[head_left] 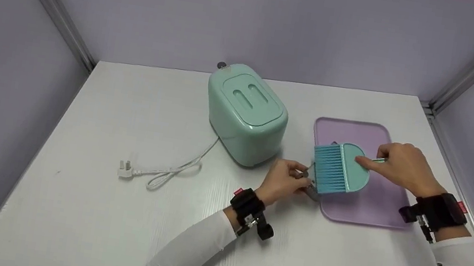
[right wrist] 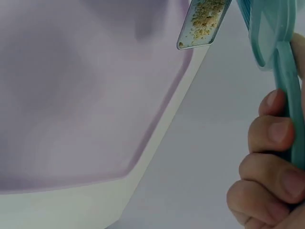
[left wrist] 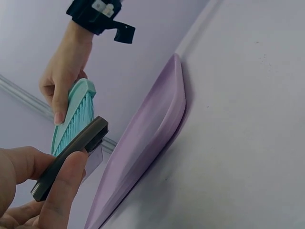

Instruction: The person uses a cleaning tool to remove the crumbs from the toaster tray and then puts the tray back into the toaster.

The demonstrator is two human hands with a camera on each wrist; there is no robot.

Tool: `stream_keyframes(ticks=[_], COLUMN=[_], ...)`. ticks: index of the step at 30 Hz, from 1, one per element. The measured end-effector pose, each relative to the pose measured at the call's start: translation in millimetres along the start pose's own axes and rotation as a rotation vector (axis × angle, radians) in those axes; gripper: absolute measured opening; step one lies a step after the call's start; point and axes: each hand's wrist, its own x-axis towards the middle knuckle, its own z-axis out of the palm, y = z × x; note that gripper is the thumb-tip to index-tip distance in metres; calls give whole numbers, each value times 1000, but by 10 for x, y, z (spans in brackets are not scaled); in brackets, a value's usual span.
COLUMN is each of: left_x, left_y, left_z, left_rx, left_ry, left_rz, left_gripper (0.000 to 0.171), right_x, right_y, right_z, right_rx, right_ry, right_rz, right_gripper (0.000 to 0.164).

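So the left hand [head_left: 281,182] has its thumb and fingers pinched on a dark grey, straight bar-shaped handle [left wrist: 71,157], out by the near-left edge of the purple tray. That bar looks to be the end of a shallow, shiny rectangular metal pan [right wrist: 202,39] with a bunch of tan crumbs [right wrist: 207,19] in it, though in the head view the brush hides most of it. The right hand [head_left: 408,165] is wrapped round the handle of a mint-green plastic brush with a rounded head and blue bristles [head_left: 356,169], bristles pointing toward the left hand and right by the pan. I can't tell if they're actually touching it. Below the brush there's a flat, pale purple tray with rounded corners and a raised rim [head_left: 380,211], sitting on a white surface [head_left: 110,226]. Just past the left hand is a glossy, rounded mint-green toaster [head_left: 245,110], with a white cord [head_left: 177,168] running out to a white plug [head_left: 125,169] lying on the left.
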Motion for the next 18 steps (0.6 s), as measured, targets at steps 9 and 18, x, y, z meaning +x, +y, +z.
stream_keyframes(ticks=[9,18], left_x=[1,0], left_y=[-13,-9], left_z=[-16,-7], left_rx=[7,-8], left_ry=[0,12], left_rz=[7,-15], left_gripper=[32,24], right_x=[-7,-33], right_y=[69,177], right_z=[-13,-57], right_rx=[-26,-64], right_ry=[49,79], right_rz=[21,62], right_gripper=[54,54])
